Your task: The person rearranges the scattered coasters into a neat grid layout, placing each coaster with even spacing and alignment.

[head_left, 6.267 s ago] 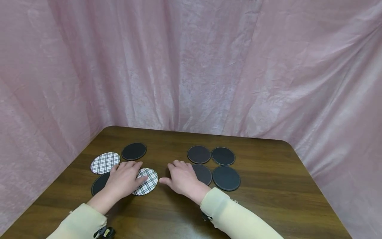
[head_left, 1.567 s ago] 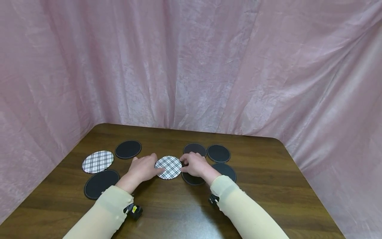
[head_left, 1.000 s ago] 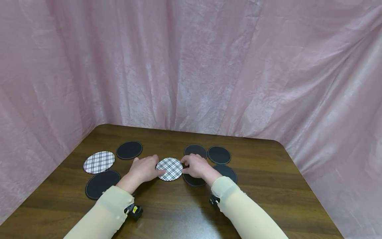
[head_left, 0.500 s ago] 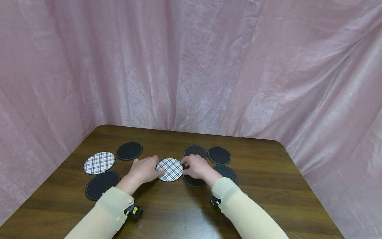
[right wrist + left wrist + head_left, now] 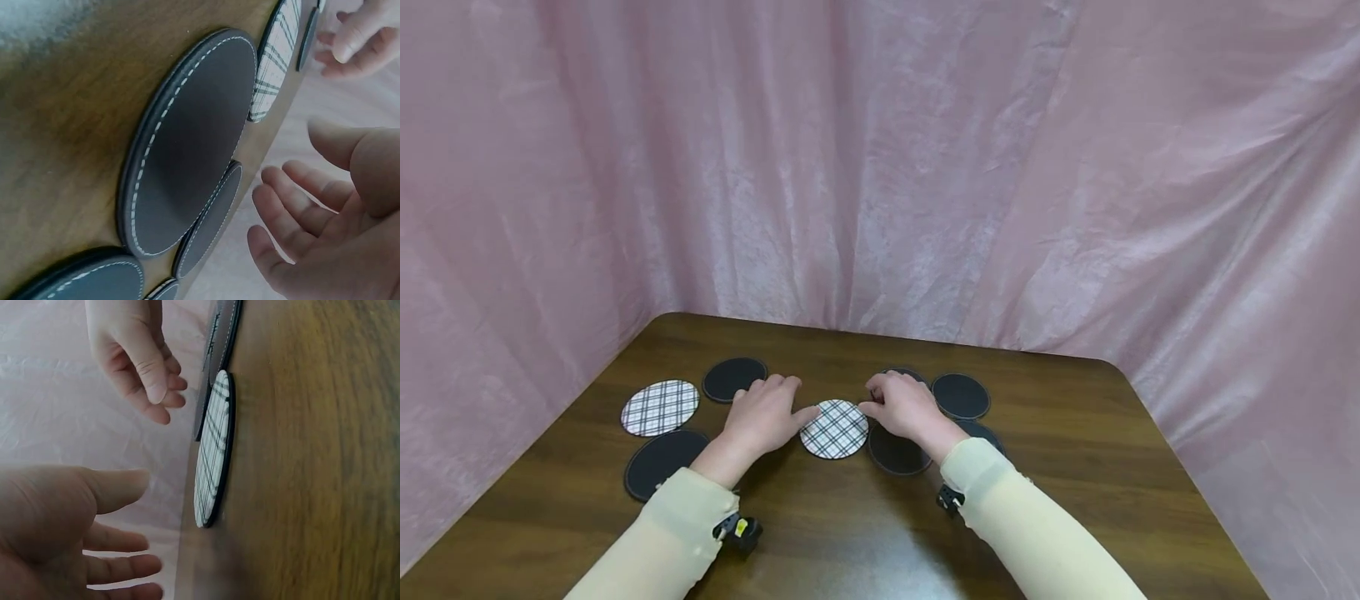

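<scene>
A round coaster with a white plaid face (image 5: 834,430) lies flat on the table, its right edge right at a dark brown stitched coaster (image 5: 899,454). My left hand (image 5: 765,419) hovers at the plaid coaster's left side, fingers extended and holding nothing. The left wrist view shows this left hand (image 5: 75,531) apart from the plaid coaster (image 5: 214,453). Above the brown coaster, my right hand (image 5: 907,406) is also raised, with its fingers loosely bent. In the right wrist view, the right hand (image 5: 325,212) holds nothing and stands off the brown coaster (image 5: 190,147).
On the left lie another plaid coaster (image 5: 660,408) and two black ones, a far coaster (image 5: 734,379) and a near coaster (image 5: 662,465). Beyond the right hand are a partly hidden dark coaster (image 5: 906,374) and a black coaster (image 5: 961,396). A pink curtain (image 5: 880,167) hangs behind the table.
The plaid coaster has slid from the left group to the right, beside the brown coaster. In the last half second both hands have let go of it and lifted away.
</scene>
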`<state>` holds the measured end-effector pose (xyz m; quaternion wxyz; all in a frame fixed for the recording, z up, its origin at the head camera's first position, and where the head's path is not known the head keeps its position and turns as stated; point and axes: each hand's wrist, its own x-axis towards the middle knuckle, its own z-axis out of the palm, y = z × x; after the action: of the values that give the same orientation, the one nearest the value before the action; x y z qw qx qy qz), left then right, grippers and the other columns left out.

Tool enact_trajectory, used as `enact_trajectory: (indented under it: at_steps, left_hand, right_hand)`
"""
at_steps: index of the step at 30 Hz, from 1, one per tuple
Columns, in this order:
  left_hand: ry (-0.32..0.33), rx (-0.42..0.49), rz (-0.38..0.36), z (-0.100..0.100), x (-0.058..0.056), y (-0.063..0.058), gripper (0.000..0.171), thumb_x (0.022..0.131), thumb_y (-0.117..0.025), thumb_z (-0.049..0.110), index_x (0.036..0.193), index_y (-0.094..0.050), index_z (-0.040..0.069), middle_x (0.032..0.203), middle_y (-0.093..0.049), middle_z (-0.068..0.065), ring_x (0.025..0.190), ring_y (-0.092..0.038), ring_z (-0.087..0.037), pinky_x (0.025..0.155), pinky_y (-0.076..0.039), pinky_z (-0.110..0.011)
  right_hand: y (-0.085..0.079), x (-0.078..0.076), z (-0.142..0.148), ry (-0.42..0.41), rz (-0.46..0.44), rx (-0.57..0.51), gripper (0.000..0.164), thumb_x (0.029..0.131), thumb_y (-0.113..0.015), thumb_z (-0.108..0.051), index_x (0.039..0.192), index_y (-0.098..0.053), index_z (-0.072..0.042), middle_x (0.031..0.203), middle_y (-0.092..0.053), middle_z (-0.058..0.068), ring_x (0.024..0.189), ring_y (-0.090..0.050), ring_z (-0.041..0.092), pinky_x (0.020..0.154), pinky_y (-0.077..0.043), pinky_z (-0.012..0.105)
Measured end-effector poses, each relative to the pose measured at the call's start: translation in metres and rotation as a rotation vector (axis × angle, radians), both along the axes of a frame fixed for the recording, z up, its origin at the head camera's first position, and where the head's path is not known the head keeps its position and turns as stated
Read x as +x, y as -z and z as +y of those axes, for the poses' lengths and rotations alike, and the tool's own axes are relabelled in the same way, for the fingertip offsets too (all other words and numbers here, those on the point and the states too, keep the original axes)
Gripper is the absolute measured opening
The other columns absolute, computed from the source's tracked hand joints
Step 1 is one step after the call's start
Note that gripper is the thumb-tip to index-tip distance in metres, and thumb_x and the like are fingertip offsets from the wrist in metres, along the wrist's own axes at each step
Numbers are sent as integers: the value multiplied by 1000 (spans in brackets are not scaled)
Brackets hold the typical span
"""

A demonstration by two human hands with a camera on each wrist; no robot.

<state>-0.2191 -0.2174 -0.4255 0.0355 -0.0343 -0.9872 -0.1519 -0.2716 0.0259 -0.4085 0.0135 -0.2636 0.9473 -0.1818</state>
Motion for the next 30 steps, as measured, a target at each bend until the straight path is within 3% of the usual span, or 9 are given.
enact_trajectory:
  at_steps: [5, 11, 20, 30]
  left_hand:
    - [-21, -16, 17, -9, 3, -7, 73, 108, -70, 47, 160, -53, -1, 161, -52, -28, 148, -46, -53, 110, -37, -76]
    - [-31, -60, 25, -32, 5, -11, 76, 109, -68, 49, 164, -47, 1, 168, -43, -29, 155, -37, -53, 115, -29, -80]
    - [-87, -73, 56, -70, -1, -12, 73, 111, -65, 48, 162, -49, -2, 161, -50, -32, 148, -42, -58, 112, -29, -80]
    - [-165, -59, -5, -107, -17, -1, 72, 111, -64, 43, 159, -48, -8, 157, -48, -38, 144, -40, -63, 110, -27, -82]
  right_hand:
    - [1, -2, -11, -9, 45, 58, 51, 108, -73, -39, 148, -69, -9, 145, -68, 13, 136, -61, 36, 114, -47, 55]
    - [3, -3, -26, -39, 11, 135, 67, 111, -66, -50, 164, -53, -10, 167, -51, 13, 158, -43, 34, 127, -33, 53]
    - [7, -7, -53, -63, -11, 163, 74, 111, -62, -55, 168, -46, -11, 172, -46, 9, 162, -36, 31, 130, -27, 55]
    - [10, -9, -84, -69, -36, 183, 73, 112, -60, -55, 169, -45, -11, 172, -45, 8, 161, -37, 26, 130, -27, 52]
